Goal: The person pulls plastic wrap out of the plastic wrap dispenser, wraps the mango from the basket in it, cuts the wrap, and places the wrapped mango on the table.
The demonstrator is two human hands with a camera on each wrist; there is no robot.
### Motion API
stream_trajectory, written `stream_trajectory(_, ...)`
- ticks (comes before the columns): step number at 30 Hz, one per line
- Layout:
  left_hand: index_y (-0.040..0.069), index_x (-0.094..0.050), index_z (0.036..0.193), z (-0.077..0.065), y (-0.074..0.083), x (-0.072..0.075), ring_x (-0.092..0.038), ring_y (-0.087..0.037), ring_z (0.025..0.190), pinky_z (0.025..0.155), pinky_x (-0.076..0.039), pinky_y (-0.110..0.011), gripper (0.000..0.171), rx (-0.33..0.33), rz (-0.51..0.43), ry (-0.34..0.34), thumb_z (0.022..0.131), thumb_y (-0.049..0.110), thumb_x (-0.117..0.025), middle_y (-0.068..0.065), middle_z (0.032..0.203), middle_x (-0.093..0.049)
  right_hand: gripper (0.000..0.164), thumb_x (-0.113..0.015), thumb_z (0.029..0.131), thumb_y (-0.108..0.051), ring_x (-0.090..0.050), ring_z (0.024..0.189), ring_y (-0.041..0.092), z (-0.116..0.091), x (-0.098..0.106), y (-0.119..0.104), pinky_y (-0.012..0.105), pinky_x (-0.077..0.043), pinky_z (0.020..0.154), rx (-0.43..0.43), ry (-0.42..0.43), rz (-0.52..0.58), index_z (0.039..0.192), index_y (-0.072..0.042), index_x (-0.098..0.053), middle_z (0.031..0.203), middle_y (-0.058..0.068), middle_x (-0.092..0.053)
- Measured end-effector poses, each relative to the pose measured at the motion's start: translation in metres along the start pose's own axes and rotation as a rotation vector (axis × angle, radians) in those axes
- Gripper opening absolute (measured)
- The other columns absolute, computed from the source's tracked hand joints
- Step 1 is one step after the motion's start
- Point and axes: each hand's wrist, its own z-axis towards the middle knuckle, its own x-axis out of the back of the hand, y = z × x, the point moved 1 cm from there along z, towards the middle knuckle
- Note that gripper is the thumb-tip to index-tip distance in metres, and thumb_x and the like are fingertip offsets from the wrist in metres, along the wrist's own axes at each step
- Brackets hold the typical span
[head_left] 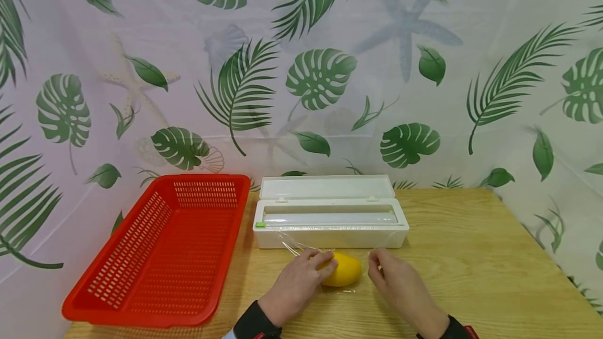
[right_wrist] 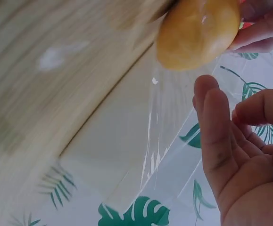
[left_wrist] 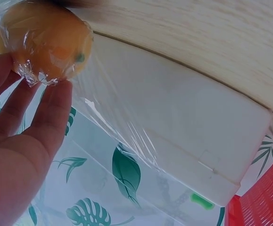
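At the lower middle of the head view, the left hand [head_left: 298, 279] reaches up and to the right, its bent fingers and thumb gripping the left end of the fruit [head_left: 346, 270]. That is a smooth yellow oval, lying crosswise just below the box [head_left: 330, 237]. Glossy, crinkled film [left_wrist: 119, 127] clings to it, bunched near the fingertips in the left wrist view, and stretches in creased folds over the box's front.

Just right of the fruit, apart from it, the right hand [head_left: 400, 281] slants up and to the left, thumb and forefinger close together; whether they pinch film I cannot tell. Dark bands [head_left: 256, 322] circle both wrists.

The box, long and white with rounded corners, stands open near the centre, its flat lid [head_left: 325, 188] tipped back, a pale roll [head_left: 330, 218] inside and a green tab [head_left: 260, 224] at the left of its front edge. Lower left, the red basket [head_left: 181, 255] has slotted walls and a rounded rim. Pale, grained wood makes up the table [head_left: 471, 260]; behind hangs leaf-printed cloth [head_left: 377, 93], lightly creased.
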Motion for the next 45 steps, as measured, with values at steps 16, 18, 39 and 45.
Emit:
stream_trajectory(16,0.019,-0.065,0.116,0.0,-0.001,0.001,-0.052,-0.018,0.1,0.081,-0.05,-0.025,0.045,-0.012,-0.007,0.003,0.073,0.01,-0.074,-0.001,0.12,-0.062,0.014,-0.065,0.078,-0.001,-0.039,0.05,0.007,0.016,-0.027,-0.019,0.024,-0.04,0.042,0.195,0.02,-0.141,0.082,-0.005,-0.052,0.063,-0.003,-0.046)
stream_trajectory(18,0.019,-0.065,0.116,0.001,-0.001,0.0,-0.052,-0.019,0.101,0.081,-0.05,-0.025,0.044,-0.014,-0.008,0.003,0.074,0.01,-0.074,0.0,0.12,-0.063,0.015,-0.066,0.077,-0.001,-0.04,0.05,0.008,0.017,-0.029,-0.02,0.025,-0.04,0.042,0.193,0.027,-0.136,0.081,-0.005,-0.052,0.063,-0.003,-0.045)
stream_trajectory(39,0.017,-0.062,0.12,-0.001,-0.003,0.001,-0.05,-0.018,0.102,0.081,-0.05,-0.024,0.052,-0.007,-0.026,0.002,0.07,0.009,-0.076,0.001,0.122,-0.062,0.014,-0.067,0.076,-0.002,-0.044,0.057,0.008,0.026,-0.038,-0.011,0.024,-0.043,0.047,0.167,-0.009,0.005,0.078,-0.011,-0.057,0.073,-0.001,-0.05)
stream_trajectory(45,0.016,-0.061,0.121,-0.001,-0.002,0.001,-0.051,-0.018,0.102,0.079,-0.051,-0.024,0.053,0.002,-0.054,-0.006,0.071,0.008,-0.075,0.0,0.123,-0.062,0.011,-0.066,0.078,-0.008,-0.044,0.059,0.008,0.024,-0.032,-0.003,0.023,-0.042,0.05,0.158,-0.122,0.139,0.084,-0.016,-0.061,0.079,-0.002,-0.052)
